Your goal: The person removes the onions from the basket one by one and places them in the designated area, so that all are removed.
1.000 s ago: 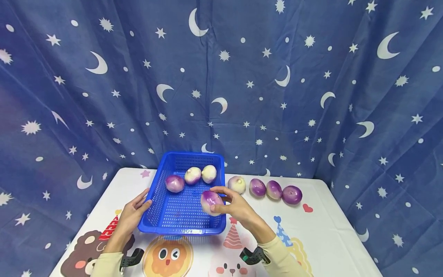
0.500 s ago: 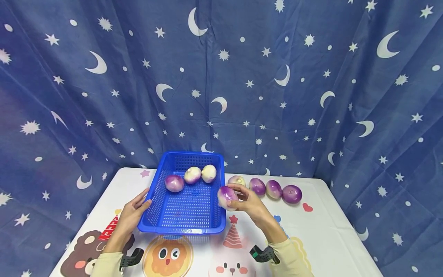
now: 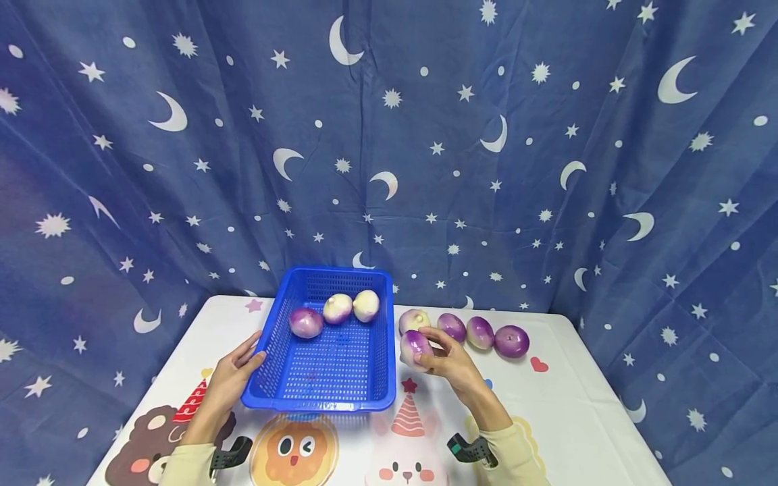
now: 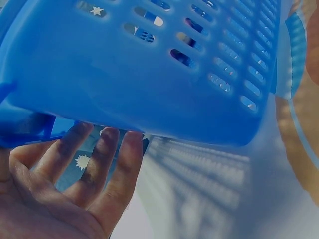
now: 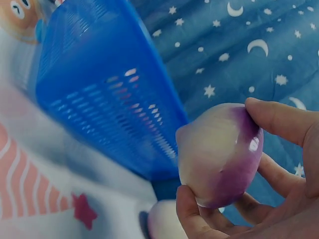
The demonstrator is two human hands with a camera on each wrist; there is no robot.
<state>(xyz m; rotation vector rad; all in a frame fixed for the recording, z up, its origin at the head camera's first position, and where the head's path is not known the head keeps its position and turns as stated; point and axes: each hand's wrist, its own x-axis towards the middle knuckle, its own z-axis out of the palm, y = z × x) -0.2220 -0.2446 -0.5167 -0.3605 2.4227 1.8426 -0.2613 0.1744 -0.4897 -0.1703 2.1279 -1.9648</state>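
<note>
My right hand (image 3: 456, 364) holds a purple-and-white turnip (image 3: 416, 350) between thumb and fingertips, just outside the right wall of the blue perforated basket (image 3: 261, 388). In the right wrist view this turnip (image 5: 219, 154) shows its pale side and a small blunt tip. My left hand (image 3: 227, 374) is at the basket's left side, its fairly straight fingers (image 4: 130, 149) touching the outer edge. Inside the basket, a purple turnip (image 3: 306, 322) and two paler turnips (image 3: 338, 308) lie towards the back. Another pale turnip (image 3: 412, 319) lies on the table behind the held one.
To the right, three purple turnips (image 3: 480, 333) lie in a row with the pale one. The white tablecloth (image 3: 577, 405) bears printed cartoon animals in party hats. A dark blue curtain (image 3: 425, 169) with moons and stars hangs right behind the table.
My right hand has carried the turnip from above the basket's right part over its right wall to the outside. The left hand and basket have stayed in place.
</note>
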